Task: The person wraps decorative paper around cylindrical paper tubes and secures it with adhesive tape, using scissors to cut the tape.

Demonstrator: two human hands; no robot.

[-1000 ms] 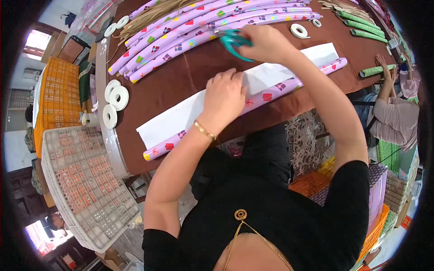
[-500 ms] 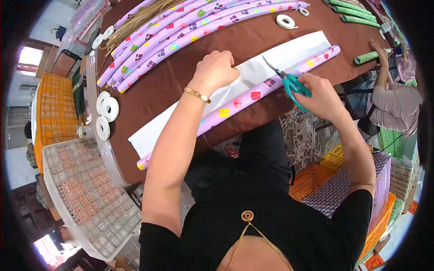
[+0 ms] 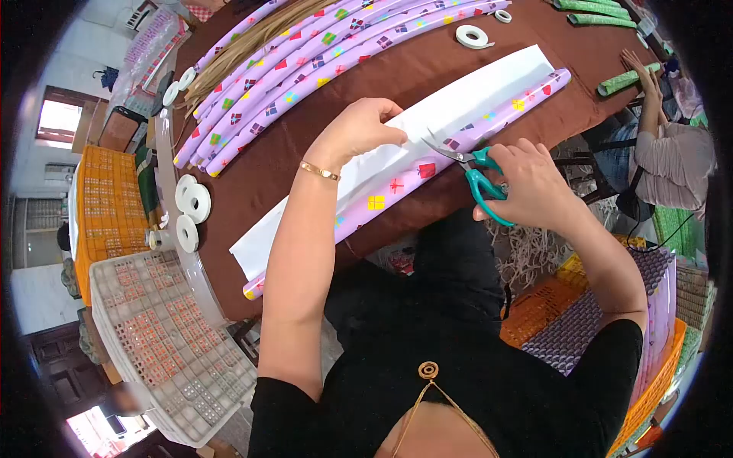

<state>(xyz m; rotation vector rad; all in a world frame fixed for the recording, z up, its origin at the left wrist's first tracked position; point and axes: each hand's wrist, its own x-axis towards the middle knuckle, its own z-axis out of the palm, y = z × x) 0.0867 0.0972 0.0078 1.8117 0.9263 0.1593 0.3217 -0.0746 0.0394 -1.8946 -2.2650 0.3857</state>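
A purple roll of gift-patterned paper lies across the brown table, its white inner side unrolled beyond it. My left hand is over the white sheet, thumb and index finger curved toward each other; whether anything thin is between them is too small to tell. In my right hand are teal-handled scissors, fingers in the handles. Their blades are parted and point left, above the roll and near my left fingertips.
Several purple rolls lie at the back left. White tape rings rest by the left edge, another at the back. Green rolls and a co-worker's hand are at the right. A grey crate stands left.
The scissors have moved left and down, closer to my left hand. My left thumb and fingers now show, a little lower than before. The whole view has shifted slightly.
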